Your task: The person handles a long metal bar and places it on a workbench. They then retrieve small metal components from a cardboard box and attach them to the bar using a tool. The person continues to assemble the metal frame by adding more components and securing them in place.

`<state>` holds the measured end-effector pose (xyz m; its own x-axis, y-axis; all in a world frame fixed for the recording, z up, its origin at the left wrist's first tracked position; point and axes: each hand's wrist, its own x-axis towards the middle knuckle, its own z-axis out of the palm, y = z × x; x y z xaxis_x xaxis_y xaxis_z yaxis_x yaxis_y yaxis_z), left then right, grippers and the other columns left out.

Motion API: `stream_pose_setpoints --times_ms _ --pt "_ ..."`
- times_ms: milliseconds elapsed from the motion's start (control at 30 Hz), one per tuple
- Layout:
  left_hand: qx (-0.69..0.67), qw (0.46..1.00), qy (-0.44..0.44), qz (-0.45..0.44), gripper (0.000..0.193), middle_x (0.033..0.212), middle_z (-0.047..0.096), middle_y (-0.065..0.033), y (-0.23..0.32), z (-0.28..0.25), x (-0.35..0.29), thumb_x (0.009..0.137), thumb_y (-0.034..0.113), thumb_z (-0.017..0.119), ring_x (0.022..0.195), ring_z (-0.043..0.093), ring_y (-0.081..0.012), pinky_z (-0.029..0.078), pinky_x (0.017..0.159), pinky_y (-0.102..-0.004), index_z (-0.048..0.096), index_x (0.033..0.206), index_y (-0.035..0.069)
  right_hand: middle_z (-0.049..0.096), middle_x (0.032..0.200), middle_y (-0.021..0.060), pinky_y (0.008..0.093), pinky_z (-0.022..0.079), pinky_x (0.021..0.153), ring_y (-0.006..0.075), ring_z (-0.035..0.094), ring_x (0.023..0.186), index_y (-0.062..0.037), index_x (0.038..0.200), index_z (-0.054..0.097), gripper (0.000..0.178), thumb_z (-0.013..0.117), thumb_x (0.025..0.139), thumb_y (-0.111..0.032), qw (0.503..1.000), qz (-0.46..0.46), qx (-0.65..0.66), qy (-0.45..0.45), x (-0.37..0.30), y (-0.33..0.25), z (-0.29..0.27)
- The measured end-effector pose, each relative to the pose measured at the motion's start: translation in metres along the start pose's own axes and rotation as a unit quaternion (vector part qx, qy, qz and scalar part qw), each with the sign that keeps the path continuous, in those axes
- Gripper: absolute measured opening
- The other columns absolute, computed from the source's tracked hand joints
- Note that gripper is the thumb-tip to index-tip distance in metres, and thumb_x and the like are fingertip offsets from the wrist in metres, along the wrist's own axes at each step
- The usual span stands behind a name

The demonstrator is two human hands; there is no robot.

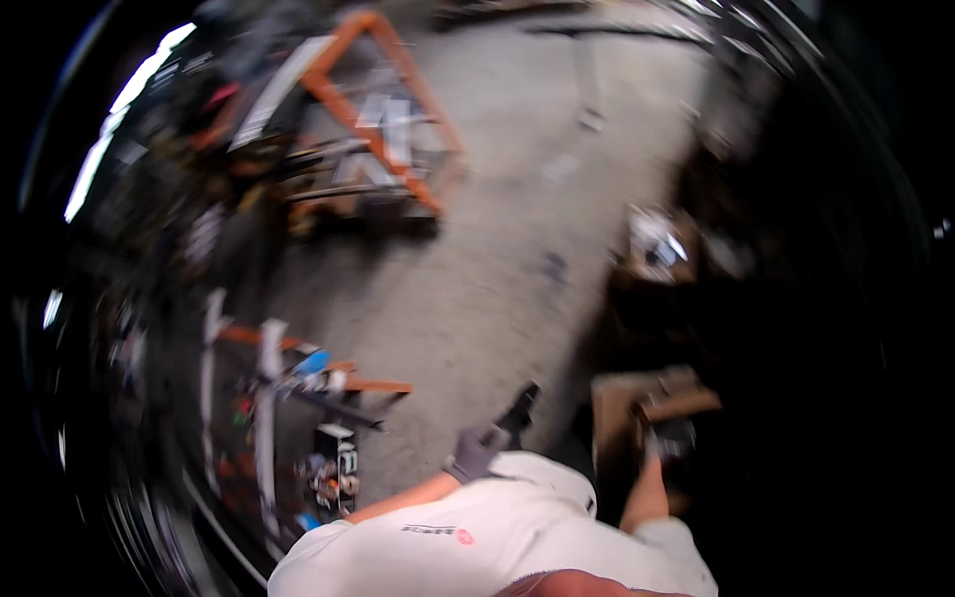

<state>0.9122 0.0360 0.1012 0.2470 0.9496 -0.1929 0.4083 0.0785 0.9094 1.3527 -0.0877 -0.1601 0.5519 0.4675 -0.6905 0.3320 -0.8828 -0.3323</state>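
Observation:
My left hand (477, 451), in a grey glove, hangs in front of my body, smeared by motion. Beside it is a dark elongated shape (519, 411); whether the hand holds this or it is my shoe beyond the hand, I cannot tell. My right arm (647, 495) reaches down at the right to an open brown cardboard box (612, 413) with a raised flap (681, 403). Shadow and blur hide the fingers of my right hand (654, 439), which is at the box.
Bare concrete floor (477, 289) runs up the middle. At the upper left stands an orange metal frame (333, 92) with material in it. A rack with pale uprights (267, 418) and orange bars stands at the left. A bright crumpled-looking item (657, 242) lies in the dark right side.

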Motion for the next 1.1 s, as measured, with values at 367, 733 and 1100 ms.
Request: stream_pose_setpoints --times_ms 367,733,1100 --pt "0.103 0.976 0.191 -0.022 0.025 0.07 0.061 -0.0127 0.051 0.048 -0.106 0.098 0.019 0.074 0.062 0.053 -0.0142 0.046 0.061 -0.0348 0.066 0.086 0.0 0.062 0.132 0.0186 0.0421 0.05 0.101 0.0342 0.06 0.117 -0.0061 0.147 0.056 0.063 0.053 0.101 -0.049 0.984 -0.144 -0.099 0.024 0.03 -0.1 -0.035" --pt "-0.02 0.936 0.35 -0.021 0.023 0.068 0.058 -0.0081 0.029 0.006 -0.231 0.101 0.017 0.072 0.063 0.046 -0.0104 0.044 0.06 -0.0323 0.068 0.087 0.0 0.068 0.119 0.0102 0.0374 0.054 0.09 0.0254 0.065 0.103 -0.0049 0.14 0.063 0.046 0.056 0.103 -0.032 0.938 -0.261 0.227 -0.005 -0.161 -0.171 -0.057" --pt "-0.129 0.875 0.46 0.076 0.014 0.069 0.062 0.0027 -0.003 -0.133 -0.347 0.099 0.009 0.07 0.062 0.055 -0.0053 0.046 0.06 -0.0253 0.07 0.086 0.003 0.068 0.118 0.006 0.0331 0.058 0.088 0.0159 0.065 0.1 -0.0016 0.146 0.059 0.053 0.066 0.094 -0.002 0.664 -0.332 0.351 -0.571 -0.514 -0.29 0.072"
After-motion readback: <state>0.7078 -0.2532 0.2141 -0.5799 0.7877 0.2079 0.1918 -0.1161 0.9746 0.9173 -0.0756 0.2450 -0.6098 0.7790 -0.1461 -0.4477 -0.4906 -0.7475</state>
